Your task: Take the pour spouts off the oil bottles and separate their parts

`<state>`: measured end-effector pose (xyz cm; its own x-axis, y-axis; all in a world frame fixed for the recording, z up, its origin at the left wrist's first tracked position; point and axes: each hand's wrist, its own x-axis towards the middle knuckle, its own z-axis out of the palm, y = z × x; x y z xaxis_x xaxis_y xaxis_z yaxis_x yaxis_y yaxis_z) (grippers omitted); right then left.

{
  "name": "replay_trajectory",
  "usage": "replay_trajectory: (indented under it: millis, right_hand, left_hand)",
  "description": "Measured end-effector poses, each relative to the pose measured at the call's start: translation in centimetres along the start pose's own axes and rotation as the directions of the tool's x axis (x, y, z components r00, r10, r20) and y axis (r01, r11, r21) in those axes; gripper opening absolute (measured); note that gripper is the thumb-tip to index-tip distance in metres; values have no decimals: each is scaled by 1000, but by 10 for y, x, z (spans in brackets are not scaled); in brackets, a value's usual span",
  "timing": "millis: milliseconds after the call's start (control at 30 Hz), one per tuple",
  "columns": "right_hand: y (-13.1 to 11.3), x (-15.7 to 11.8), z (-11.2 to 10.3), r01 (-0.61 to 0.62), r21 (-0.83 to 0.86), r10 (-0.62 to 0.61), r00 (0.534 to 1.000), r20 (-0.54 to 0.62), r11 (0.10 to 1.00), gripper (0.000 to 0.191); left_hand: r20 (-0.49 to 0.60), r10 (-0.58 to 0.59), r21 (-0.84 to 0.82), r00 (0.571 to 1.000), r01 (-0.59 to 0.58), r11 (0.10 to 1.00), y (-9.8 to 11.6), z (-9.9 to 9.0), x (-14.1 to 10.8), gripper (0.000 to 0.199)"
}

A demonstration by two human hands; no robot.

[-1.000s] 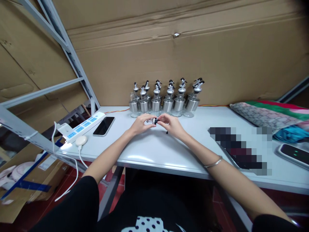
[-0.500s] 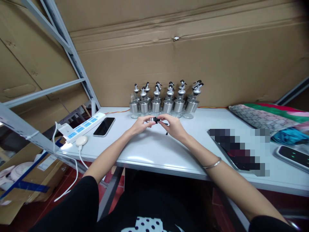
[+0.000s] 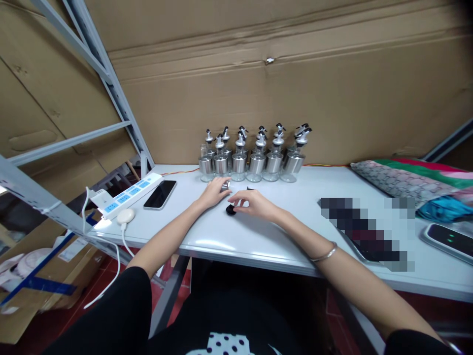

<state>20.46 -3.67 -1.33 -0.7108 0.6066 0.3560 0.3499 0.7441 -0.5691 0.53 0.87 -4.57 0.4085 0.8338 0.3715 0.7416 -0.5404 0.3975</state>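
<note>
My left hand (image 3: 213, 193) rests on the table with its fingers round a small silver pourer part (image 3: 226, 185), much of it hidden by the hand. Beside it my right hand (image 3: 254, 203) is held low, its fingers curved and apart. Just under those fingertips is a black round part (image 3: 231, 211), on the tabletop or barely above it; the thumb is at its edge. A small black piece (image 3: 250, 188) shows behind the right hand. Glass bottles with steel sleeves (image 3: 257, 161) and silver pourers stand upright in rows beyond both hands.
On the left lie a phone (image 3: 160, 194), a power strip (image 3: 133, 193) and a white round charger (image 3: 125, 216) with its cable. A pixelated flat device (image 3: 364, 231), another device (image 3: 451, 241) and a patterned bag (image 3: 391, 183) are on the right. Cardboard (image 3: 266, 98) backs the table.
My hands have parted. The right hand came down and nearer to me, by the black round part; the left keeps the silver part and has turned palm down.
</note>
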Motion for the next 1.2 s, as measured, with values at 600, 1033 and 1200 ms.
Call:
replay_trajectory:
  millis: [600,1033,1200]
  right_hand:
    - [48,-7,-26,-183,-497,218,976,12,848,28]
    - [41,-7,-33,-188,-439,175,982,-71,879,27]
    - [35,-6,-31,-138,-417,111,990,-88,899,26]
  left_hand:
    - [17,134,23,991,-135,991,3,-11,-1,20]
    - [-332,-100,-251,938,14,968,8,-20,20,55]
    - [-468,-187,-329,864,26,944,14,-28,62,66]
